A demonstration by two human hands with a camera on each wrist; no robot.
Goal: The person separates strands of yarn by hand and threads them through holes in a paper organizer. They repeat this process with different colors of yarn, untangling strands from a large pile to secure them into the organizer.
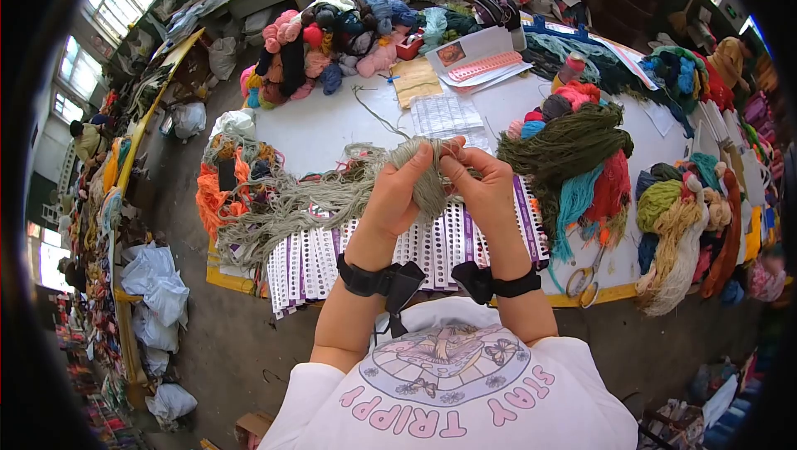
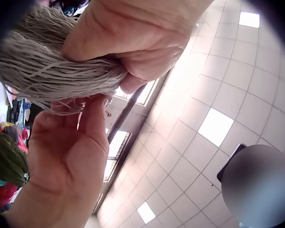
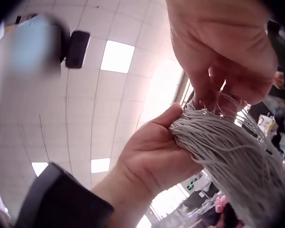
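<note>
In the head view a skein of grey-green yarn (image 1: 429,184) is raised over the table. My left hand (image 1: 397,188) grips it, its thumb lying along the strands in the left wrist view. The fingers of my right hand (image 1: 486,188) pinch a few loose strands at the skein's end, seen close in the right wrist view, where the looped end of the yarn (image 3: 218,142) bends over beside the fingertips. More grey-green yarn (image 1: 307,205) trails across the table to the left. Below both hands lie white cards with punched holes and purple strips (image 1: 415,251).
Orange yarn (image 1: 217,197) sits at the table's left end. To the right are dark green yarn (image 1: 573,143) and scissors (image 1: 584,280) near the yellow edge. Papers (image 1: 448,118) and a heap of coloured yarn balls (image 1: 332,39) lie farther back.
</note>
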